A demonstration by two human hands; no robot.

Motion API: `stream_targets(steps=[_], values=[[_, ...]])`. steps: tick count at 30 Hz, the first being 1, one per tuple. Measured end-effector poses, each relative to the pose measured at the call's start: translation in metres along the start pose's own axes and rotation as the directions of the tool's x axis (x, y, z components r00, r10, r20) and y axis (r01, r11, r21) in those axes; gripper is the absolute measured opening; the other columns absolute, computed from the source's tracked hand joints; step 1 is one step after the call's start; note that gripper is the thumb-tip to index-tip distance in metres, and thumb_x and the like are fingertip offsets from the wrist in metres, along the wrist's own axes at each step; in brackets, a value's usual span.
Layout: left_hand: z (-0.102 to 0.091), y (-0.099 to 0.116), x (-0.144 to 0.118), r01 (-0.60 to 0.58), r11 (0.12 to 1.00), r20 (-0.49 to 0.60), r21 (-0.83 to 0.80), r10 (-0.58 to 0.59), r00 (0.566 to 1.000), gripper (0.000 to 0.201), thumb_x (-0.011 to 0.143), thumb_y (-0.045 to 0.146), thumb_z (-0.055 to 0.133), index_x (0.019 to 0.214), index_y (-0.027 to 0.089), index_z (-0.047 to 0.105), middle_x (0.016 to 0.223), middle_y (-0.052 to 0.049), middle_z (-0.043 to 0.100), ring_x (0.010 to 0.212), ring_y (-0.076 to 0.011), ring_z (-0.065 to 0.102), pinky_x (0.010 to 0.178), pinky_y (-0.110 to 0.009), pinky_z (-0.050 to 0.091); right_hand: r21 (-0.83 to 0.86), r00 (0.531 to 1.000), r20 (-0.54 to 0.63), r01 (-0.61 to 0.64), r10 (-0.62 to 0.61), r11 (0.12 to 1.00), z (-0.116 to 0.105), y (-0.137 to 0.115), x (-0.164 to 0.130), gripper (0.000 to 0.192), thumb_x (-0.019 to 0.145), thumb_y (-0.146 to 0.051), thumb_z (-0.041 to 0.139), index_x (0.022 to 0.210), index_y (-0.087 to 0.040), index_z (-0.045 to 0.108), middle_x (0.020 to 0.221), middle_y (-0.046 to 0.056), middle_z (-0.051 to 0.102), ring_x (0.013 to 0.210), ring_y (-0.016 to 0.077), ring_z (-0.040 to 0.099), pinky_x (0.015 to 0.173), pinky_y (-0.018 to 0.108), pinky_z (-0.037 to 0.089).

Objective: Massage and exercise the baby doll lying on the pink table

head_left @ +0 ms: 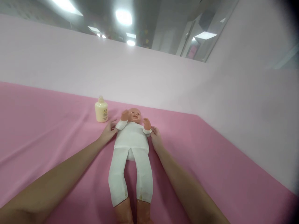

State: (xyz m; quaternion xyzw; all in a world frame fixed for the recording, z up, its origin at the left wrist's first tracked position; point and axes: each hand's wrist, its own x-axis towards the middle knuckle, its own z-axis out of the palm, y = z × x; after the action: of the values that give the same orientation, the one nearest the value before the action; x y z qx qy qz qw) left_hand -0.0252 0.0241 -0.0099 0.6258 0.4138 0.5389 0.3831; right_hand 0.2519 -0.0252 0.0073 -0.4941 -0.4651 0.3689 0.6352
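Observation:
A baby doll in white clothing lies on its back, head toward the wall and feet toward me. Both its forearms are bent up, with the bare hands raised beside its face. My left hand is at the doll's sleeve on the left side, fingers apart and thumb side against the cuff. On the other side, my right hand has its fingers bent around the white cuff of the doll's other arm. The far side of that grip is hidden.
A pale yellow bottle stands upright behind my left hand, near the wall. Pink cloth with creases on the left covers the surface. A white wall runs along the back and right, with a glass pane above reflecting lights.

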Motion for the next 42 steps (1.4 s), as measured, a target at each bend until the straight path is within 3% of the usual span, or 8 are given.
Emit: stream_targets(steps=[3, 7, 15, 18, 24, 31, 38, 42], values=[[0.001, 0.001, -0.002, -0.052, 0.995, -0.019, 0.085, 0.054, 0.998, 0.066, 0.080, 0.027, 0.058, 0.142, 0.024, 0.034, 0.132, -0.011, 0.056, 0.109, -0.0237, 0.061, 0.094, -0.042, 0.048, -0.088, 0.996, -0.017, 0.082, -0.084, 0.993, 0.001, -0.005, -0.004, 0.049, 0.077, -0.023, 0.053, 0.125, -0.025, 0.044, 0.117, 0.007, 0.062, 0.101, 0.0185, 0.062, 0.086, 0.035, 0.051], [0.002, 0.001, -0.002, -0.147, 0.960, -0.043, 0.239, 0.161, 0.986, 0.055, 0.082, 0.028, 0.056, 0.135, 0.021, 0.046, 0.143, -0.012, 0.047, 0.120, -0.0269, 0.055, 0.099, -0.042, 0.046, -0.237, 0.992, 0.017, 0.124, -0.123, 0.964, 0.000, -0.005, -0.003, 0.047, 0.081, -0.027, 0.052, 0.128, -0.025, 0.049, 0.133, 0.009, 0.055, 0.115, 0.0211, 0.056, 0.098, 0.039, 0.047], [-0.001, 0.000, -0.003, 0.047, 0.915, 0.032, 0.400, -0.065, 0.997, 0.055, 0.083, 0.038, 0.055, 0.135, 0.021, 0.050, 0.116, -0.008, 0.067, 0.103, -0.0305, 0.063, 0.091, -0.045, 0.049, -0.394, 0.999, 0.034, 0.017, -0.004, 0.919, -0.005, 0.001, -0.001, 0.046, 0.081, -0.033, 0.052, 0.127, -0.025, 0.054, 0.138, 0.006, 0.054, 0.128, 0.0255, 0.048, 0.111, 0.046, 0.035], [-0.002, -0.002, -0.001, 0.049, 0.953, 0.008, 0.299, -0.054, 0.999, 0.054, 0.079, 0.036, 0.060, 0.130, 0.021, 0.052, 0.118, -0.008, 0.066, 0.106, -0.0300, 0.062, 0.093, -0.044, 0.048, -0.332, 0.999, 0.036, 0.024, -0.013, 0.943, -0.006, 0.003, 0.001, 0.043, 0.079, -0.035, 0.056, 0.120, -0.025, 0.054, 0.130, 0.007, 0.057, 0.118, 0.0244, 0.054, 0.103, 0.044, 0.041], [0.000, -0.010, 0.007, 0.029, 0.977, -0.033, -0.210, -0.037, 0.999, 0.074, 0.063, 0.021, 0.069, 0.131, 0.022, 0.040, 0.129, -0.012, 0.059, 0.107, -0.0231, 0.062, 0.086, -0.036, 0.051, 0.051, 1.000, 0.021, 0.011, -0.012, 0.999, -0.006, 0.007, 0.006, 0.040, 0.063, -0.019, 0.064, 0.101, -0.024, 0.053, 0.099, 0.001, 0.067, 0.092, 0.0177, 0.062, 0.081, 0.032, 0.050], [0.001, -0.005, 0.007, 0.020, 0.978, 0.037, -0.207, -0.013, 0.999, 0.036, 0.059, 0.019, 0.072, 0.093, 0.016, 0.060, 0.090, -0.005, 0.069, 0.084, -0.0207, 0.065, 0.080, -0.036, 0.051, 0.155, 0.996, 0.045, -0.079, 0.073, 0.985, -0.005, 0.011, 0.010, 0.022, 0.054, -0.018, 0.064, 0.069, -0.022, 0.048, 0.073, -0.003, 0.065, 0.078, 0.0165, 0.063, 0.075, 0.031, 0.051], [0.002, -0.005, 0.001, -0.042, 0.996, -0.014, -0.073, 0.041, 0.999, 0.060, 0.075, 0.026, 0.063, 0.130, 0.022, 0.038, 0.120, -0.010, 0.061, 0.105, -0.0218, 0.063, 0.093, -0.041, 0.050, -0.015, 0.999, 0.009, 0.033, -0.032, 0.999, -0.002, 0.001, 0.001, 0.040, 0.071, -0.026, 0.059, 0.110, -0.025, 0.050, 0.102, 0.004, 0.067, 0.093, 0.0192, 0.063, 0.082, 0.035, 0.051], [0.002, 0.001, -0.001, -0.062, 0.992, -0.029, 0.109, 0.065, 0.997, 0.048, 0.081, 0.033, 0.058, 0.126, 0.021, 0.047, 0.128, -0.011, 0.057, 0.116, -0.0248, 0.057, 0.101, -0.043, 0.044, -0.188, 0.987, 0.030, 0.163, -0.160, 0.969, 0.000, -0.008, -0.006, 0.055, 0.083, -0.031, 0.053, 0.136, -0.026, 0.039, 0.133, 0.009, 0.054, 0.113, 0.0193, 0.057, 0.093, 0.036, 0.048]])
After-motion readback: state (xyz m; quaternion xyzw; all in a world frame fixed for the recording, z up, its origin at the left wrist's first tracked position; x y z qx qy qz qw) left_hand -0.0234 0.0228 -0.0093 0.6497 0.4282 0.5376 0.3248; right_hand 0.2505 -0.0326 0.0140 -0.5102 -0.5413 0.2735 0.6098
